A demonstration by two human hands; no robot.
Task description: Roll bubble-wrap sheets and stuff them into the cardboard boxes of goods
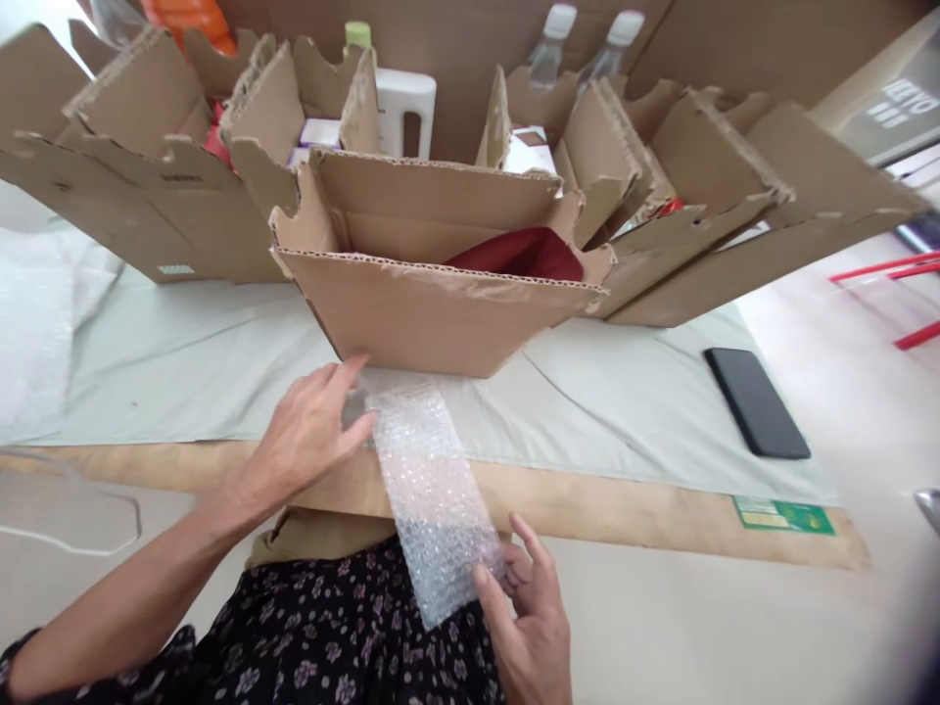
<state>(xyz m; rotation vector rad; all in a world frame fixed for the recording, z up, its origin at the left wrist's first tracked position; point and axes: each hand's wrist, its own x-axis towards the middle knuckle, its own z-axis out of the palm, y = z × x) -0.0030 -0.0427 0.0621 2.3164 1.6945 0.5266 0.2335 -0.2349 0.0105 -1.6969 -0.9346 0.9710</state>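
Holding a bubble wrap strip (433, 499) at the table's near edge, left hand (308, 436) pressing its top, right hand (529, 617) pinching the bottom, so I'd guess wrapping's underway and needs a steady two-handed grip.

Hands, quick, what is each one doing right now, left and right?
Left hand: open, fingertips on the top end of the bubble wrap.
Right hand: pinching the bubble wrap's lower end between thumb and fingers.
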